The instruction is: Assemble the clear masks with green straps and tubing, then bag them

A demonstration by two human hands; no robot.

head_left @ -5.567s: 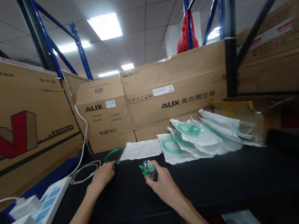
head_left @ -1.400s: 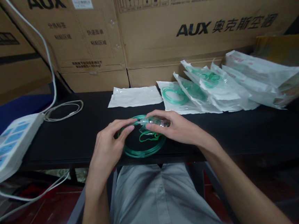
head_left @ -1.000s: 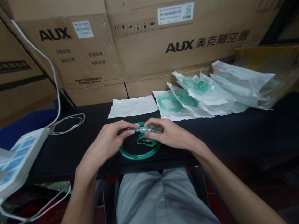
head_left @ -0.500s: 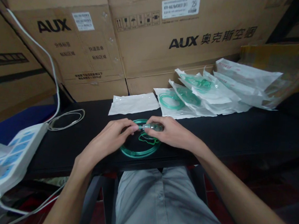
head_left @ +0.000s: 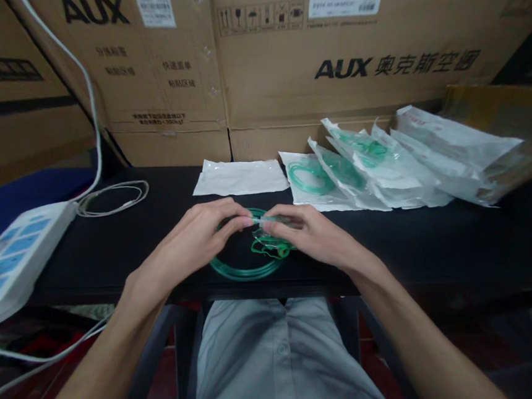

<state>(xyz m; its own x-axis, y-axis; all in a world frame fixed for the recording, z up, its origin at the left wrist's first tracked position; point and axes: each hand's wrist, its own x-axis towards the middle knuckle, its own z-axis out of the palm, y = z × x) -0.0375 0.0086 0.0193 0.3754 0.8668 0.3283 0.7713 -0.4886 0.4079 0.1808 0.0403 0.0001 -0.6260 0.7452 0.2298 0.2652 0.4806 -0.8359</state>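
Observation:
Coiled green tubing (head_left: 243,273) lies on the black table under both hands. My left hand (head_left: 212,226) pinches the tubing's end between thumb and fingertips. Close to it on the right, my right hand (head_left: 312,231) grips a clear plastic connector (head_left: 263,222); the fingertips of the two hands almost meet there. Below the right fingers hangs a clear piece with a thin green strap (head_left: 271,248), partly hidden by that hand. Whether the tubing end sits inside the connector is too small to tell.
A flat white pouch (head_left: 242,177) lies behind the hands. Further right are packed pouches with green tubing (head_left: 312,175) and a stack of white pouches (head_left: 452,141). Cardboard boxes (head_left: 268,69) stand behind. At left are a power strip (head_left: 23,253) and a coiled cable (head_left: 143,195).
The right hand has turned, and its fingers now cover the clear bulbous part seen before. More green strap shows beneath it. The camera view has shifted slightly.

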